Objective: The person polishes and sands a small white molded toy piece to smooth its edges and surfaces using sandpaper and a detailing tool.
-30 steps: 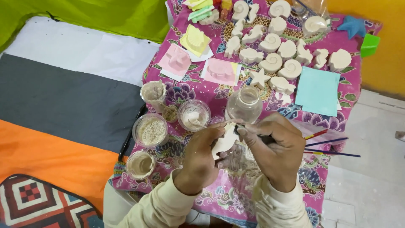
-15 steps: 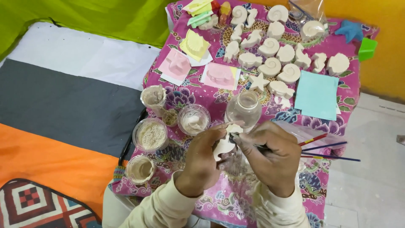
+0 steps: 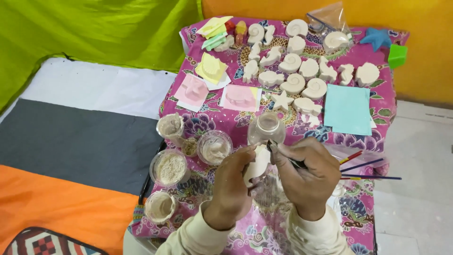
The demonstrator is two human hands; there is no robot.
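Note:
My left hand point(image 3: 231, 186) holds a small white plaster figure point(image 3: 257, 164) upright over the pink patterned tablecloth point(image 3: 226, 120). Close beside it on the right, my right hand point(image 3: 306, 172) grips a thin dark tool point(image 3: 283, 153) whose tip touches the top of the figure. Both hands hover just in front of a clear glass jar point(image 3: 267, 128). Cream sleeves cover both wrists.
Several clear cups of powder and paste point(image 3: 171, 166) stand left of my hands. Thin paint brushes point(image 3: 365, 167) lie to the right. Many white plaster shells and figures point(image 3: 297, 71), pink and yellow moulds point(image 3: 193, 90) and a light blue sheet point(image 3: 348, 108) fill the far side.
Both hands with the figure and tool have stayed together, shifting slightly toward the jar. The view has tilted, so the table sits lower in frame.

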